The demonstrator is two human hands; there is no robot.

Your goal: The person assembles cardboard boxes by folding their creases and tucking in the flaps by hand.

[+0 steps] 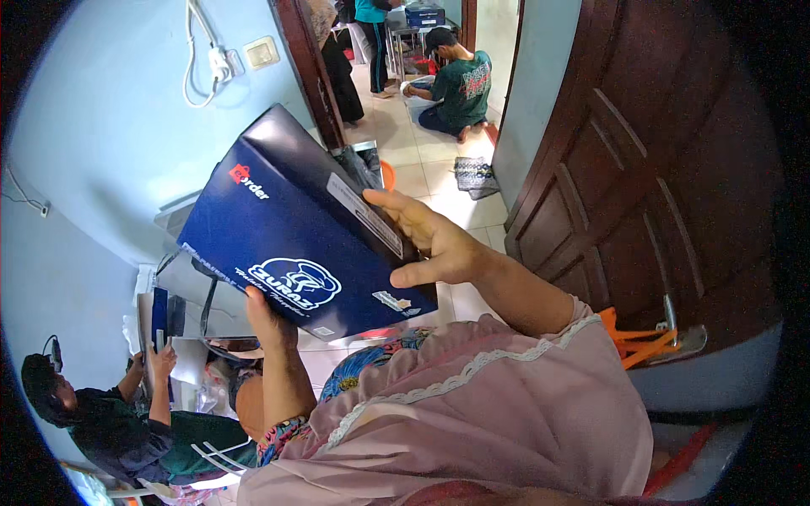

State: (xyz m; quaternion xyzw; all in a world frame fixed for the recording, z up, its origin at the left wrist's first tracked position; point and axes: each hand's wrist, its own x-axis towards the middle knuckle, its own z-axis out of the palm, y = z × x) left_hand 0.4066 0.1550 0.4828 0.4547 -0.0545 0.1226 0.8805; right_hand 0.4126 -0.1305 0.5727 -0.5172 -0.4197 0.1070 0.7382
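Note:
A dark blue cardboard box (270, 228) with white printing and a small red emblem is held tilted in front of me, between my two hands. My left hand (272, 325) grips its lower edge; the thumb presses on the broad printed face and the other fingers are hidden under the box. On the narrow side, my right hand (434, 240) lies against a pale label strip (364, 215), fingers stretched along it and thumb near the right corner. The box looks closed on the faces I can see; its underside is hidden.
At lower left a person (126, 422) in dark clothes holds a flat blue piece beside a table (202, 291). Through the doorway another person (462, 88) sits on the tiled floor, with others standing behind. A brown wooden door (624, 169) stands at right; a patterned bundle (476, 177) lies near it.

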